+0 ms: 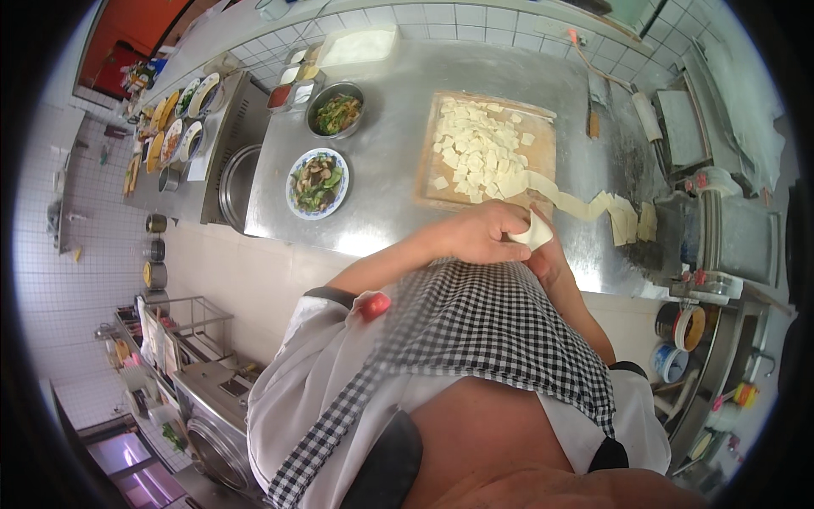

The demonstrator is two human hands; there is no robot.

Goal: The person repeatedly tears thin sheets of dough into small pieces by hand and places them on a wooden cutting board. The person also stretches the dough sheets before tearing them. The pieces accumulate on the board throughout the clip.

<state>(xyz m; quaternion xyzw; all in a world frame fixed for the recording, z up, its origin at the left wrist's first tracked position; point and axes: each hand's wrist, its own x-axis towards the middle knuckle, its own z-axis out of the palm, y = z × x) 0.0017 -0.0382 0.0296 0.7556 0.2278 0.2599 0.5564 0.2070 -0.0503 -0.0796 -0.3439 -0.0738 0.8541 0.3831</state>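
My left hand [486,232] is in front of my apron, its thumb and fingers around the near edge of a curved flap of pale dough [533,233]. Close against it on the right, my right hand [545,259] holds the same flap from behind, and much of it is hidden. Just beyond my hands, many small torn dough pieces [474,149] lie heaped on a wooden board [537,137]. A long dough strip [582,205] runs from the heap over the board's right edge to folded dough [624,219] on the steel table. Whether flap and strip join is hidden.
A plate of mushrooms and greens [318,184] and a metal bowl of vegetables [335,109] stand left on the steel table [388,172]. Behind them are seasoning containers [280,97] and a white tub [357,48]. At the right are a dough roller machine [731,235] and a scraper [594,124].
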